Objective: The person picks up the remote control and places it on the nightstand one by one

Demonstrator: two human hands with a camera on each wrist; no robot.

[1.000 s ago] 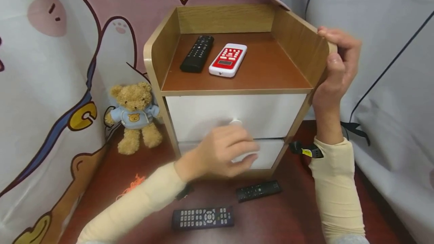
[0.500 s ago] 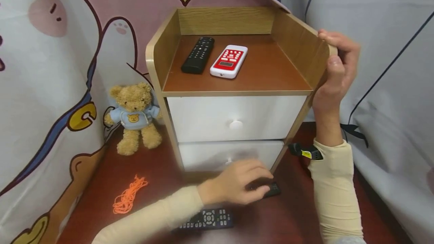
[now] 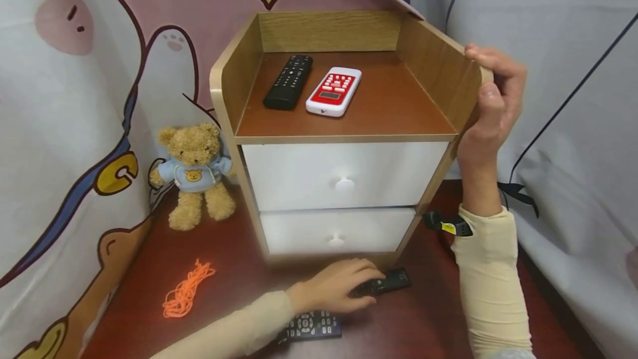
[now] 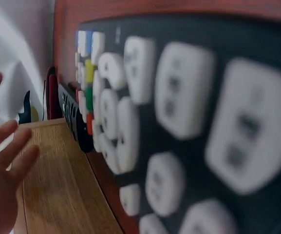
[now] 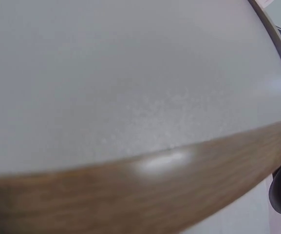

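My left hand [image 3: 344, 287] is low in front of the cabinet [image 3: 436, 181], thumb and fingers spread over the left end of a slim black remote control [image 3: 397, 280]. In the left wrist view, its fingers [image 4: 21, 151] show apart from that remote [image 4: 71, 114]. A larger dark remote [image 3: 319, 327] with pale buttons lies partly under the left wrist. My right hand [image 3: 490, 104] grips the front edge of the cabinet's right side panel, thumb on the near side. The right wrist view shows only a white panel [image 5: 130, 87] and wooden edge; the hand is outside it.
On the cabinet top lie a black remote [image 3: 289, 82] and a red-and-white one [image 3: 334, 92]. Two white drawers with round knobs, upper [image 3: 344, 184] and lower [image 3: 336, 241], stand closed. A teddy bear [image 3: 193, 173] sits left, behind an orange string bundle [image 3: 186, 291].
My left hand has come down from in front of the drawers to the slim black remote, uncovering both knobs and the orange string. The right hand has kept its grip on the panel.
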